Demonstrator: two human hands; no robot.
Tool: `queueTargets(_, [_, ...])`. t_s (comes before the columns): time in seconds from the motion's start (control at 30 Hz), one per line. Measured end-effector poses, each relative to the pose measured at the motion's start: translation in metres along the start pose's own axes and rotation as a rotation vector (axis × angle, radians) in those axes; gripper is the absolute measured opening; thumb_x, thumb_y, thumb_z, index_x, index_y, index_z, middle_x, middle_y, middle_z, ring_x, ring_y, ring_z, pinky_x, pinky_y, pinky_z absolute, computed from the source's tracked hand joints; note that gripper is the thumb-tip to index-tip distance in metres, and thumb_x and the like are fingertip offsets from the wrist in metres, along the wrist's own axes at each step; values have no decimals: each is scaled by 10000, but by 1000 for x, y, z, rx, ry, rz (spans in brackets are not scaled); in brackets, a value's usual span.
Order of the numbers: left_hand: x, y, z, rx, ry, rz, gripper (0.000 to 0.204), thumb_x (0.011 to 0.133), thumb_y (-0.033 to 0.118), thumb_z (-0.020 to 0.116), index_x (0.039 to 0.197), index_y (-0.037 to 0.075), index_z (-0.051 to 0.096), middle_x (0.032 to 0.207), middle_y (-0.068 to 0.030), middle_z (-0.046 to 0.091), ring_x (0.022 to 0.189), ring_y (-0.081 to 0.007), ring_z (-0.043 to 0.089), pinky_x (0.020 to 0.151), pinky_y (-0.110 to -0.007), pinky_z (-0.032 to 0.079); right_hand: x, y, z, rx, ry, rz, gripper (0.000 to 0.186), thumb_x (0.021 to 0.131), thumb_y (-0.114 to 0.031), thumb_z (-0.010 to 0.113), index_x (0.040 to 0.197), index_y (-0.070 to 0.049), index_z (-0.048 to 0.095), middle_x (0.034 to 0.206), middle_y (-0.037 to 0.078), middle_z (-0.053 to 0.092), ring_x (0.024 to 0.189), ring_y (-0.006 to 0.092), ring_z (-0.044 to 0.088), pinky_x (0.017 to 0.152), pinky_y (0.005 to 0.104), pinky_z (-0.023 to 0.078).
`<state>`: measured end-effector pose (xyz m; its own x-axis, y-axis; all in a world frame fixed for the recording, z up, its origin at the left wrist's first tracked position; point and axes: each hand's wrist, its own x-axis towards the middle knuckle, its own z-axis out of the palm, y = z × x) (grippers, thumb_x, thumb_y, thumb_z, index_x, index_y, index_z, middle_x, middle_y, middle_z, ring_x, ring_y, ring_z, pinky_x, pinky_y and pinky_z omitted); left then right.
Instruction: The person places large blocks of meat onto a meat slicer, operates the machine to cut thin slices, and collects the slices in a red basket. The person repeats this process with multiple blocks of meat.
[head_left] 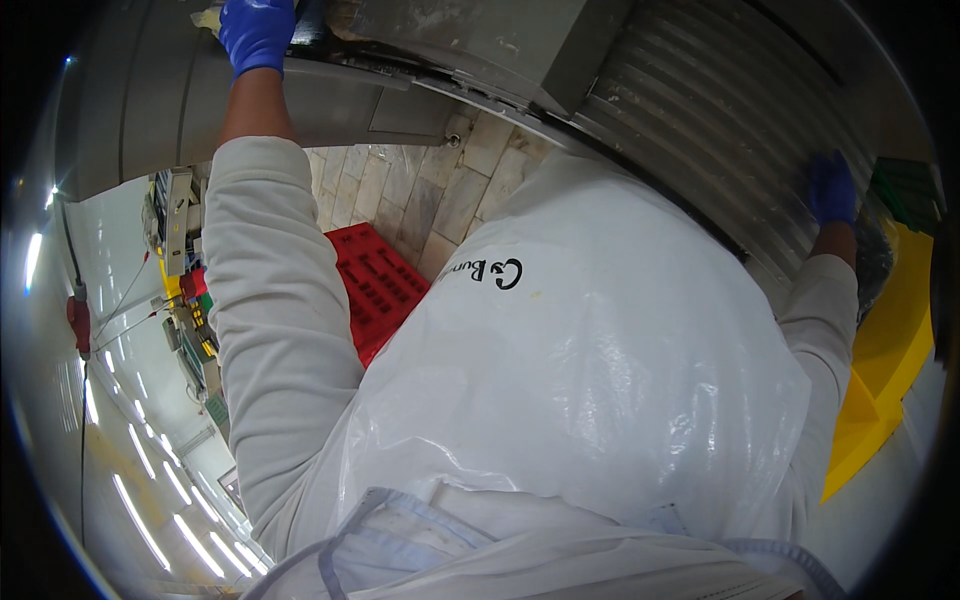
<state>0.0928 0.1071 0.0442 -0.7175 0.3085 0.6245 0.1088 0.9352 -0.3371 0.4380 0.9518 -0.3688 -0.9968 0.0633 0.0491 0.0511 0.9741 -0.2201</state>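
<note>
My left hand, in a blue glove, is at the top left over a grey metal machine. Its fingers look closed, and a pale yellowish scrap sticks out beside them; what it is I cannot make out. At the far right, my right hand, also gloved in blue, rests at the end of a ribbed metal surface. Its fingers point away from me, stretched out, with nothing visible in them. Close by that hand are a dark green object and a dark plastic bag.
A yellow bin stands at my right side. On the tiled floor lies a red slotted crate. My white apron fills the middle, close to the machine's edge. Cluttered shelving and a hanging red plug are at left.
</note>
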Motion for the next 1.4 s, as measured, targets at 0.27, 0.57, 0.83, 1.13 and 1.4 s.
queueTargets(0.27, [0, 2, -1, -23, 1, -13, 566, 1063, 497, 472, 1382, 51, 610, 1362, -200, 643, 1272, -398, 572, 1104, -486, 421, 7, -29, -25, 913, 59, 563, 391, 1018, -201, 548, 1388, -93, 609, 1353, 143, 667, 1316, 346, 566, 1117, 404, 460])
queueTargets(0.57, [-6, 2, -6, -46, 4, -48, 587, 1053, 519, 477, 1365, 46, 625, 1377, -197, 637, 1288, -396, 563, 1122, -475, 411, 6, -23, -20, 44, -32, 173, 522, 1026, -89, 531, 1518, 18, 392, 1383, 148, 653, 1300, 240, 598, 1073, 337, 490])
queueTargets(0.83, [6, 5, 9, -68, 15, -17, 590, 1054, 519, 475, 1374, 43, 616, 1390, -190, 630, 1283, -397, 564, 1122, -475, 409, -6, 2, -12, 1393, 94, 722, 513, 1076, -122, 436, 1579, -85, 343, 1485, 185, 556, 1310, 273, 583, 1077, 361, 495])
queueTargets(1.13, [2, 4, 1, -63, -14, -46, 612, 1054, 544, 454, 1375, 49, 619, 1388, -194, 629, 1284, -397, 562, 1121, -478, 411, 2, -73, -61, 304, -83, 570, 488, 1080, -139, 447, 1558, -70, 380, 1509, 187, 532, 1365, 287, 547, 1097, 370, 482])
queueTargets(1.4, [0, 13, -5, -71, -37, -113, 636, 1042, 573, 464, 1386, 61, 618, 1397, -195, 623, 1306, -392, 548, 1130, -473, 407, 2, -57, -44, 866, 25, 628, 499, 1068, -59, 452, 1559, -55, 360, 1470, 192, 558, 1337, 267, 567, 1114, 371, 474])
